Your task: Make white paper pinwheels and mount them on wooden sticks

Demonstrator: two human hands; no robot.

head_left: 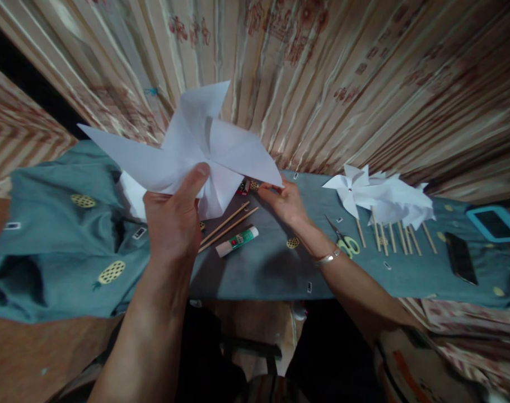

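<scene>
A large white paper pinwheel (pixel 187 140) is raised above the table in my left hand (pixel 174 218). The thumb presses near its centre, with the other fingers behind the paper. Below the tip of the right blade is my right hand (pixel 286 204), its fingers drawn together; whatever they may hold is too small to make out. A small red item (pixel 243 189) lies just left of those fingertips, partly covered by the pinwheel. Two wooden sticks (pixel 229 226) and a glue stick (pixel 238 242) lie between my forearms.
Several finished pinwheels on sticks (pixel 380 196) lie in a row at right. Green-handled scissors (pixel 347 243) rest beside my right wrist. A dark phone (pixel 460 257) and a blue-framed device (pixel 494 224) are farther right. White paper (pixel 132 196) sits behind my left hand. A curtain (pixel 305 84) hangs behind the cloth-covered table (pixel 271 274).
</scene>
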